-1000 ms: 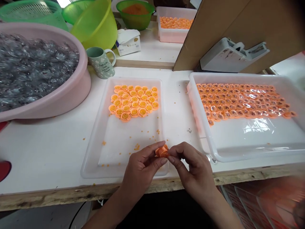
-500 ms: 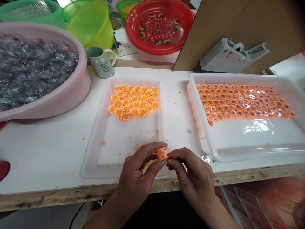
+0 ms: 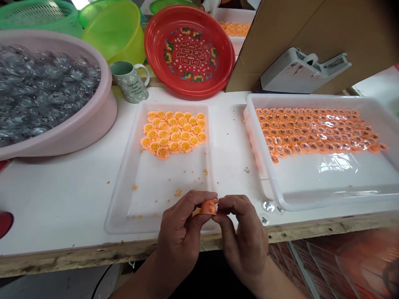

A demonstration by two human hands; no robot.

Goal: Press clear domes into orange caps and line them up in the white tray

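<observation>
A small orange toy teacup (image 3: 208,207) is tilted between the thumb and fingers of my left hand (image 3: 179,226), over the front right of the left tray. At its right edge, the thumb and forefinger of my right hand (image 3: 245,226) pinch close together; what they grip there is mostly hidden. The left white tray (image 3: 140,182) holds several orange cups (image 3: 174,136) filled with yellow bits, with loose yellow bits (image 3: 178,192) scattered nearer me. In the right white tray (image 3: 311,182), orange cups (image 3: 311,131) stand in close rows with shiny printed tops.
A pink basin (image 3: 106,104) of clear plastic pieces stands left, beside a green mug (image 3: 132,85). Behind are a yellow-green basin (image 3: 115,33), red trays (image 3: 156,54) and a cardboard sheet (image 3: 280,29) with a tape dispenser (image 3: 289,72). Small clear discs (image 3: 268,206) lie by the right tray.
The orange cup has been turned over in my fingers, and both hands sit slightly lower. The red trays have shifted left and nearer, uncovering a container of orange pieces behind.
</observation>
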